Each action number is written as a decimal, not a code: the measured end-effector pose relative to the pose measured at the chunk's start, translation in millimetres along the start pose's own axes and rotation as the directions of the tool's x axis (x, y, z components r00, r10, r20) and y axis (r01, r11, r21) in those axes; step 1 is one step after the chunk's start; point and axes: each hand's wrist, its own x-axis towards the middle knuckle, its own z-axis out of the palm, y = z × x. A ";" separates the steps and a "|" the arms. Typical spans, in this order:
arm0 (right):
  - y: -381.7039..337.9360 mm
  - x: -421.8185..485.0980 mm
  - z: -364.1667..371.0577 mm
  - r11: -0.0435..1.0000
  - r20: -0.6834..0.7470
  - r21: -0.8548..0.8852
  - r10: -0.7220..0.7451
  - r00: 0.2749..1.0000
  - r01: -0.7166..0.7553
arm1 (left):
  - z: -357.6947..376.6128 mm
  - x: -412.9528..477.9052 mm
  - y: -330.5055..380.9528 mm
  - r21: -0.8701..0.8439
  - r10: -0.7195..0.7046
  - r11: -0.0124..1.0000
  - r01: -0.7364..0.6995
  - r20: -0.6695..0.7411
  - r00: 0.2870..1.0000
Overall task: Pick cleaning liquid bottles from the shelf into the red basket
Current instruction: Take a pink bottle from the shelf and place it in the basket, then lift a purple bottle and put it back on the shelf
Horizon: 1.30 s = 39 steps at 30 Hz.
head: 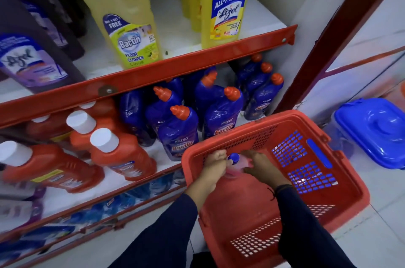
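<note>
1. I'm in a shop aisle with a pale tiled floor, facing a red-edged shelf [197, 57]: yellow floor-cleaner bottles [129, 27] on the upper tier, blue bottles with orange caps [178, 134] and orange bottles with white caps [122, 154] on the tier below.
2. From my head camera (the only view), the red basket [341, 182] sits just beside the lower tier, with a blue lidded tub [372, 132] on the floor beyond it.
3. Both my hands are down inside the basket: my left hand [213, 171] and right hand [262, 168] are closed around a pink bottle with a blue cap [232, 157], setting it in.
4. The risk, I judge: letting go while it stands upright on the open basket floor, so it topples and rolls.
</note>
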 end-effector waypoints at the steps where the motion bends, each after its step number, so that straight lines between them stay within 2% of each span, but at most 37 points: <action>1: -9.0 -7.5 -7.6 1.000 -0.033 0.001 -0.006 0.999 0.006 | -6.5 -12.1 4.5 0.001 0.080 0.997 -0.080 0.001 0.997; 4: -54.6 -34.2 -28.8 0.982 -0.253 0.152 -0.074 0.965 0.116 | -31.4 -55.0 15.6 0.002 0.387 0.922 -0.387 -0.044 0.921; 8: -143.6 -63.1 -42.9 0.851 -0.402 0.344 -0.248 0.881 0.396 | -78.2 -111.6 25.8 0.074 0.695 0.719 -0.691 -0.107 0.711; 10: -189.6 -69.9 -43.4 0.774 -0.452 0.367 -0.337 0.826 0.517 | -111.4 -132.1 31.0 0.253 0.807 0.590 -0.766 -0.161 0.568; 12: -233.6 -71.0 -41.8 0.698 -0.499 0.367 -0.410 0.763 0.615 | -150.6 -145.4 35.4 0.527 0.896 0.441 -0.726 -0.212 0.391; 14: -273.8 -68.1 -37.3 0.625 -0.543 0.364 -0.460 0.703 0.690 | -189.9 -154.6 40.0 0.713 0.930 0.367 -0.598 -0.271 0.247; 18: -344.3 -53.7 -24.2 0.521 -0.605 0.318 -0.532 0.593 0.792 | -261.0 -165.1 57.2 0.843 0.942 0.328 -0.426 -0.324 0.084; 19: -359.8 -48.4 -20.5 0.510 -0.622 0.290 -0.543 0.564 0.810 | -277.3 -164.9 62.4 0.884 0.950 0.310 -0.350 -0.306 0.069; 21: -388.2 -35.7 -12.5 0.521 -0.654 0.240 -0.537 0.533 0.819 | -305.9 -162.7 71.5 0.936 0.953 0.300 -0.184 -0.286 0.099; 24: -422.6 -14.2 -0.4 0.618 -0.664 0.189 -0.491 0.563 0.763 | -337.5 -155.9 74.9 0.942 0.921 0.336 -0.010 -0.327 0.214; 26: -439.8 -0.5 8.6 0.685 -0.671 0.151 -0.458 0.583 0.712 | -352.9 -151.9 71.4 0.933 0.895 0.352 0.079 -0.360 0.265; 30: -465.2 20.5 28.4 0.846 -0.720 -0.024 -0.384 0.578 0.533 | -367.6 -146.1 66.9 0.941 0.895 0.280 0.189 -0.327 0.304; 32: -473.5 27.2 34.7 0.877 -0.762 -0.036 -0.334 0.554 0.479 | -368.8 -143.7 68.0 0.942 0.896 0.277 0.191 -0.325 0.302; 36: -479.5 38.3 38.8 0.822 -0.813 0.059 -0.290 0.505 0.567 | -370.3 -143.3 68.1 0.948 0.908 0.249 0.201 -0.301 0.293; 39: -482.1 39.8 36.8 0.699 -0.802 0.157 -0.322 0.503 0.698 | -372.3 -143.1 67.2 0.953 0.920 0.230 0.197 -0.279 0.276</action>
